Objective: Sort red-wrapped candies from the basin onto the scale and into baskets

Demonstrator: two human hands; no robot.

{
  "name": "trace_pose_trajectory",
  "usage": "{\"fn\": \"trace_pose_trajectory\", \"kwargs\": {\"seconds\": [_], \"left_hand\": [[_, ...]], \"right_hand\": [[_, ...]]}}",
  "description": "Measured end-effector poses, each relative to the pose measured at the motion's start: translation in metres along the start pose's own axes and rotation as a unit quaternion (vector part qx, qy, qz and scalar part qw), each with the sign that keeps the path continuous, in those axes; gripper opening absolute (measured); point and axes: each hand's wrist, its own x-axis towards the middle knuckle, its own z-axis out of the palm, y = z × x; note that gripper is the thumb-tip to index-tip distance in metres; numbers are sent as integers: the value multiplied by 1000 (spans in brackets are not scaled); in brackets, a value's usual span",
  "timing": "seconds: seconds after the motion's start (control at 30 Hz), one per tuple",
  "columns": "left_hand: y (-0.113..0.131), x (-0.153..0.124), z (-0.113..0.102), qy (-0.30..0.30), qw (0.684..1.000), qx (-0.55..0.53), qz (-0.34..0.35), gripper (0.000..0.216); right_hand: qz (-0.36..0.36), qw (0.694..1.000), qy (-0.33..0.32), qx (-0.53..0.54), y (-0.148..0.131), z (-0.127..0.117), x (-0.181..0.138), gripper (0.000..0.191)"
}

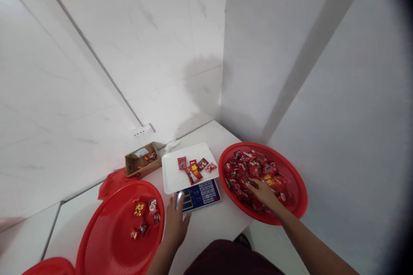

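The right hand (263,193) is down in a round red basket (302,193). This basket has a big heap of small red packets (254,172) that look like wrapped sweets. The thumb and fingertips are close together at one dark packet (248,180). I cannot tell if they pinch it or only touch it.

The left hand (176,219) is spread wide and I see nothing in it. It is next to the blue scale (209,193), with its fingertips near the little display windows (187,203). I cannot tell if they touch.

On top of the scale is a white tray (171,176). A big red packet (193,174) lies on it, with three small packets (181,163) close by. To the left, another red basket (97,240) has just a few packets in it. Behind that is a cardboard box (129,165) with some red packets too.

The step in hand looks like picking packets from the heap. The next move seems to call for a small, firm pinch on one packet, so others don't come along, then a lift over the basket's rim.
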Motion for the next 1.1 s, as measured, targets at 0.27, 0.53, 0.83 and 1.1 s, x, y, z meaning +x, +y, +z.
{"fn": "trace_pose_trajectory", "kwargs": {"seconds": [0.27,0.53,0.83,1.1], "left_hand": [[39,78,-14,-77,996,2,52,55],[29,117,-5,-87,994,12,68,52],[-9,112,-15,-69,997,-34,13,55],[-20,133,-18,-69,993,-96,-29,77]], "right_hand": [[15,999,-18,-30,0,18,1,42],[23,1000,-17,-5,29,12,-2,41],[33,999,7,-35,23,14,17,36],[-86,974,90,-189,5,26,32,48]]}}
